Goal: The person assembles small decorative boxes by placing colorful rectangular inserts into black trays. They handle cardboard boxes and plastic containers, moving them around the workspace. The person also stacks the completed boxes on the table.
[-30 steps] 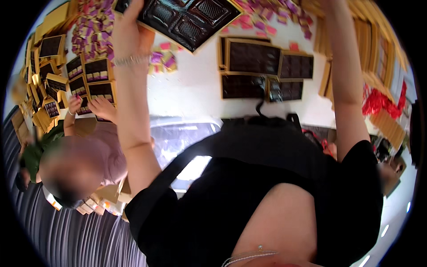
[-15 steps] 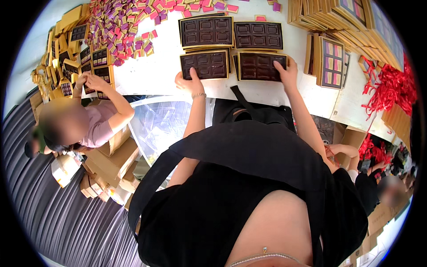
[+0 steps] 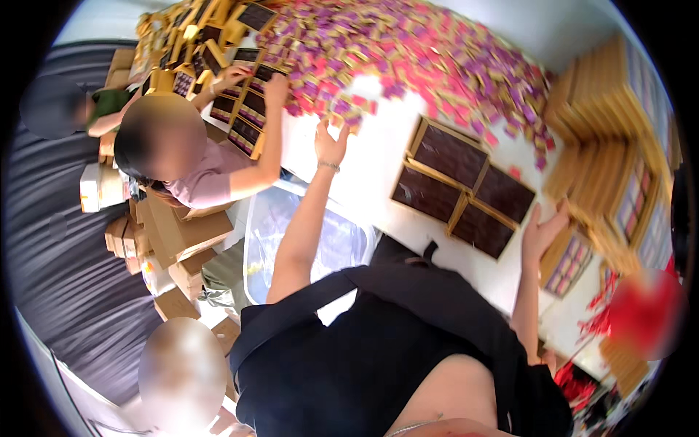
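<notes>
The left hand is held with thumb and fingers spread, close to a small cluster of wrapped pieces; whether any are touched cannot be told. The right hand is also held with its fingers spread, beside stacked gold-edged boxes. Between the hands, four dark trays are grouped on the white table. Behind them, a pink and purple heap is spread. At the left, other trays are attended by a co-worker.

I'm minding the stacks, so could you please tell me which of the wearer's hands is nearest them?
The right hand, right beside the gold stacks; the left hand is away, by the loose wrapped pieces.
</notes>
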{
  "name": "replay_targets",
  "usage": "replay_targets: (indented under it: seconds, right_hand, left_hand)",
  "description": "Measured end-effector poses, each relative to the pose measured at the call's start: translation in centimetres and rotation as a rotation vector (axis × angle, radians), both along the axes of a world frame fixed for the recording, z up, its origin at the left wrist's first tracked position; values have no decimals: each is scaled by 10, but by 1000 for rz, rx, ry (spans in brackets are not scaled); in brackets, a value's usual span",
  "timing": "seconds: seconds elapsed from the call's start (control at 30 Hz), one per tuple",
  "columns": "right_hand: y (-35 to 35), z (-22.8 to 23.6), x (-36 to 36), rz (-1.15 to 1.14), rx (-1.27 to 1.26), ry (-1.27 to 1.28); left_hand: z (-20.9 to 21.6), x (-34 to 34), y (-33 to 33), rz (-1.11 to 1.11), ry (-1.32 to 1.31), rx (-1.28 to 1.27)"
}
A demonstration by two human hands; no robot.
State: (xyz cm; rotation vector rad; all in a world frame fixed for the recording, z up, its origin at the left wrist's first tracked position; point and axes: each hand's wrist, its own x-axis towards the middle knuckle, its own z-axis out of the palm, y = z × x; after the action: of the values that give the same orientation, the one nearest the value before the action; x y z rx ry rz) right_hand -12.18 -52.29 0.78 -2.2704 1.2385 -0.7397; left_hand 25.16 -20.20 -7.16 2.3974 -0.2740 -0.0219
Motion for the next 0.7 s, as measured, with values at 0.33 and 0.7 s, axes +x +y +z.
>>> replay_targets:
  seconds: [0.33,0.7]
  right_hand:
    - [-63,67,357,556,-532,-54]
    - [-58,37,590,861,-276,-178]
  left_hand:
    - [-14,448,-6,452,234,-506]
    - [-37,561,-57,617,402,-979]
